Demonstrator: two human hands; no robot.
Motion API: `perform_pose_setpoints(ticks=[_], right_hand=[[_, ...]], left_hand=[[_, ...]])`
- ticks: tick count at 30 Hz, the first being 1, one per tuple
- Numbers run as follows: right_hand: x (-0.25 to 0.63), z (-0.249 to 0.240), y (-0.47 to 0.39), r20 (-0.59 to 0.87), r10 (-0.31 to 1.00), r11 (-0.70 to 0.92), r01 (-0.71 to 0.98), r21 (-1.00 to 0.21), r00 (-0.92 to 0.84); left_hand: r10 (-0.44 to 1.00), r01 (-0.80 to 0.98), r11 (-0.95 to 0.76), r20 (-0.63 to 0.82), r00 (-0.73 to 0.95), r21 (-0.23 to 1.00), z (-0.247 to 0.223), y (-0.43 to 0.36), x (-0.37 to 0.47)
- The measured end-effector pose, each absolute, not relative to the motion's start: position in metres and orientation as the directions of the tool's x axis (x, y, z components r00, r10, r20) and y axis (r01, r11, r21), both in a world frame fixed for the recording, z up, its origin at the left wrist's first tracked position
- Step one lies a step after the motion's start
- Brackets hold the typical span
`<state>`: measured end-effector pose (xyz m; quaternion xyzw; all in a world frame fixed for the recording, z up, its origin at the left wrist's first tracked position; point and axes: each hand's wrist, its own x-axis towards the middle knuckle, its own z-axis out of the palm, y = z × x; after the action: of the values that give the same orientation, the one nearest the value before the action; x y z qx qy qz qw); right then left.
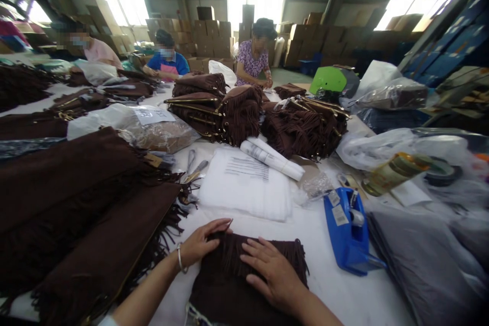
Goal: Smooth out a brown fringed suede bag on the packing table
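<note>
A dark brown fringed bag (pixel 237 298) lies flat on the white table in front of me. My left hand (pixel 200 242), with a bracelet at its wrist, is closed around the bag's far left corner, the thumb on one side and the fingers curled over the far edge. My right hand (pixel 271 270) rests flat on the fringe with its fingers spread, pressing on nothing but the bag. Just beyond both hands is a stack of white printed plastic bags (pixel 244 198). The bag's near edge runs out of the picture.
Larger brown fringed pieces (pixel 76 214) cover the left side. A blue tape dispenser (pixel 346 229) stands to the right, beside grey folded material (pixel 424 265). Scissors (pixel 196 170), a rolled white plastic sheet (pixel 273 158) and piled fringed bags (pixel 305 122) lie farther back. Several co-workers sit beyond.
</note>
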<state>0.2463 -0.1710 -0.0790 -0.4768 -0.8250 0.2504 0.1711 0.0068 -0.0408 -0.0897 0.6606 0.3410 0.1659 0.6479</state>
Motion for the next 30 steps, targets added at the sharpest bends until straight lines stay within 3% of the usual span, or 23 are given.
perform_pose_setpoints(ticks=[2,4,8,11,15,19,25,27,30], right_hand=[[0.245,-0.081,-0.172,0.049,0.875,0.417,0.697,-0.583,-0.482],[0.244,-0.082,-0.173,0.057,0.877,0.411,0.685,-0.602,-0.476],[0.245,-0.074,-0.17,0.041,0.925,0.287,0.624,-0.727,-0.378],[0.241,-0.059,-0.152,0.031,0.952,0.208,0.567,-0.797,-0.305],[0.223,-0.054,-0.119,0.072,0.85,0.388,0.53,-0.754,-0.521],[0.206,-0.073,-0.107,0.016,0.734,0.486,0.508,-0.711,-0.679],[0.206,-0.089,-0.113,0.026,0.69,0.559,0.51,-0.654,-0.723],[0.207,-0.088,-0.113,0.049,0.697,0.569,0.51,-0.645,-0.716],[0.207,-0.088,-0.113,0.064,0.706,0.574,0.517,-0.635,-0.705]], left_hand=[[0.633,0.305,-0.209,-0.109,0.766,0.929,-0.092,-0.054,0.0],[0.599,0.369,-0.489,-0.003,0.801,0.79,-0.1,-0.067,-0.004],[0.485,0.336,-0.731,0.105,0.868,0.594,-0.121,-0.088,-0.008],[0.465,0.318,-0.766,0.139,0.874,0.559,-0.132,-0.094,-0.01],[0.507,0.333,-0.737,0.154,0.848,0.588,-0.13,-0.096,-0.009],[0.513,0.334,-0.656,0.076,0.855,0.677,-0.117,-0.107,-0.012],[0.568,0.309,-0.485,0.026,0.822,0.818,-0.081,-0.105,-0.026],[0.653,0.383,-0.485,0.035,0.756,0.786,-0.067,-0.082,-0.015],[0.712,0.559,-0.587,0.044,0.701,0.586,-0.062,-0.033,0.023]])
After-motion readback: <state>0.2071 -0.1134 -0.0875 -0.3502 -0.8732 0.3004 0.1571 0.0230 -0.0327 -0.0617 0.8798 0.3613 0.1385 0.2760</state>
